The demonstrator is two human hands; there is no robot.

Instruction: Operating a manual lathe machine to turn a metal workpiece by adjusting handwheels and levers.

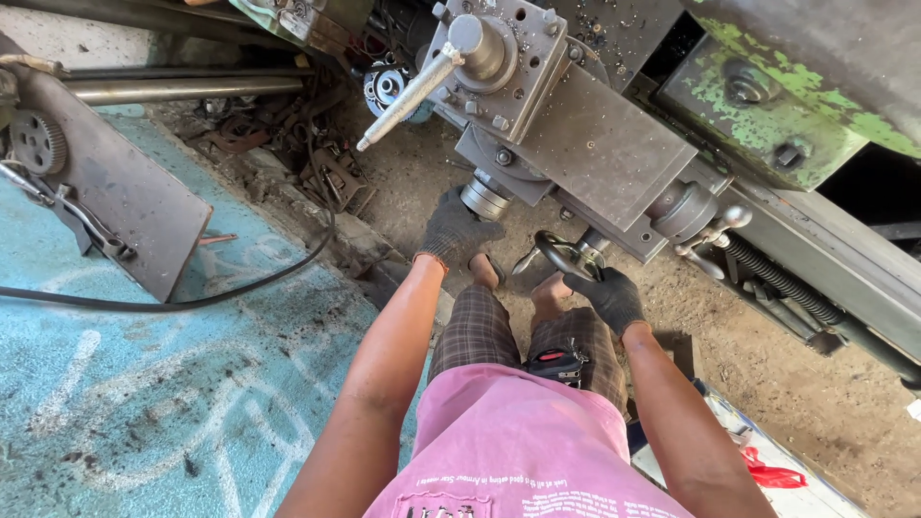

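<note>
Hands are both gloved: right hand [608, 295] is wrapped around the small black handwheel [566, 255] just ahead, left hand [455, 230] cups the steel dial [484, 198] further left under the slide [595, 144].

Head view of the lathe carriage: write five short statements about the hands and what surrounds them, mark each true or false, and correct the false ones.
1. Both hands wear dark work gloves. True.
2. The right hand grips the round handwheel at the front of the machine. True.
3. The left hand holds the long silver lever. False: it rests by the metal dial under the grey slide, and the lever stands free above.
4. The floor at the left is painted red. False: it is light blue, with a black cable lying across it.
5. The person wears a pink shirt and checked shorts. True.
</note>
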